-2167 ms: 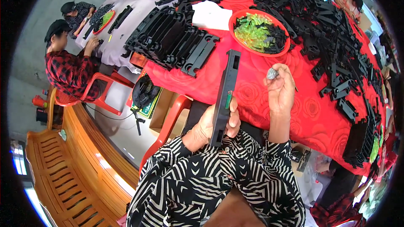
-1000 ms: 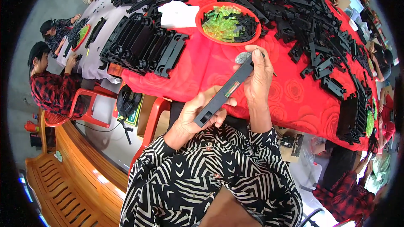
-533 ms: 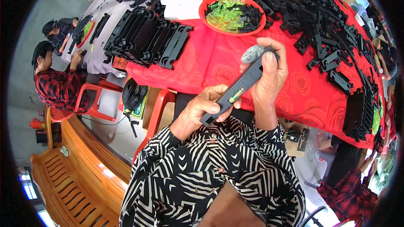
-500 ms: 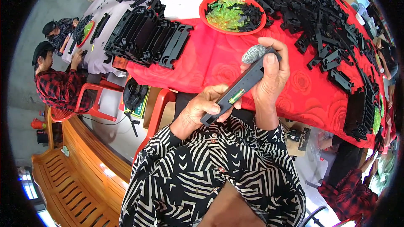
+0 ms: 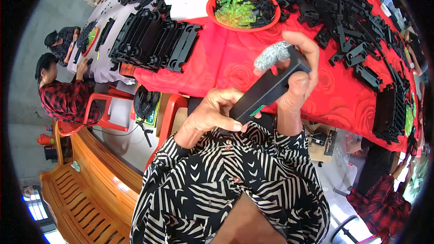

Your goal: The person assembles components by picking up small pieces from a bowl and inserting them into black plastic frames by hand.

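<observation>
Risk of dropping black bar (image 5: 267,91), gripped by left hand (image 5: 209,115) and right hand (image 5: 296,91), through uneven thumb pressure.

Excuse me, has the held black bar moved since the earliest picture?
Yes, the black bar moved rightward: its far end was below the left edge of the red bowl, now beyond the right.

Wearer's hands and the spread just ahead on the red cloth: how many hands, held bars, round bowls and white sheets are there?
Hands, left hand plus right hand: 2
Held black bar: 1
Round red bowl: 1
White sheet: 1
Total: 5
</observation>
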A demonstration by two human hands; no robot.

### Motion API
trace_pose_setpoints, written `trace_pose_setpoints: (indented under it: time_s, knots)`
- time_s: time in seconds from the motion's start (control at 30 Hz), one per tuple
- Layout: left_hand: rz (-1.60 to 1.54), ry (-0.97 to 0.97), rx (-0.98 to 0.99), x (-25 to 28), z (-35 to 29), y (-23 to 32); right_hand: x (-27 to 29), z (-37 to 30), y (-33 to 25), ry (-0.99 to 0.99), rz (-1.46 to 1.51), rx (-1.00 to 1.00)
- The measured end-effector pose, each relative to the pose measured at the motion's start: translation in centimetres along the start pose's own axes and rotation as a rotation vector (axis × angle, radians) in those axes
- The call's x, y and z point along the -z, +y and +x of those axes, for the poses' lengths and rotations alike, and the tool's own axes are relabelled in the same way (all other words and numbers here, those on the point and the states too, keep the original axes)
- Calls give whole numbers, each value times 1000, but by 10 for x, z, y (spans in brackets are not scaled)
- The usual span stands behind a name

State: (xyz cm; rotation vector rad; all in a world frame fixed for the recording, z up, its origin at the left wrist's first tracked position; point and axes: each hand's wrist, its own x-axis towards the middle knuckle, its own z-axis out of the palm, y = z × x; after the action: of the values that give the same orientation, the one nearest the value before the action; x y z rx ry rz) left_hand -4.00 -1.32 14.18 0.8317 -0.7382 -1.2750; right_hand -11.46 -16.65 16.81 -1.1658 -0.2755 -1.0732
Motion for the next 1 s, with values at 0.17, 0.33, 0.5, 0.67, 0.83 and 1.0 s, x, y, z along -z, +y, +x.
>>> trace_pose_setpoints:
  time_s: [0.17, 0.33, 0.5, 0.67, 0.83, 1.0]
  knots:
    - [1093, 506, -277, -2, -2, -3, 7, 10, 19, 140, -35, -304]
    - [1461, 487, -465, -5, -9, -20, 4, 3, 37, 292, 332, -470]
    - [746, 518, -307, -9, -20, -20, 5, 2, 46, 188, 515, -546]
    - [162, 364, -71, 11, -18, -29, -11, -1, 52, 170, 534, -638]
    - [-85, 267, -50, 18, -17, -34, -9, -6, 58, 180, 512, -640]
    - [-165, 241, -69, 29, -19, -41, -10, -9, 68, 207, 483, -649]
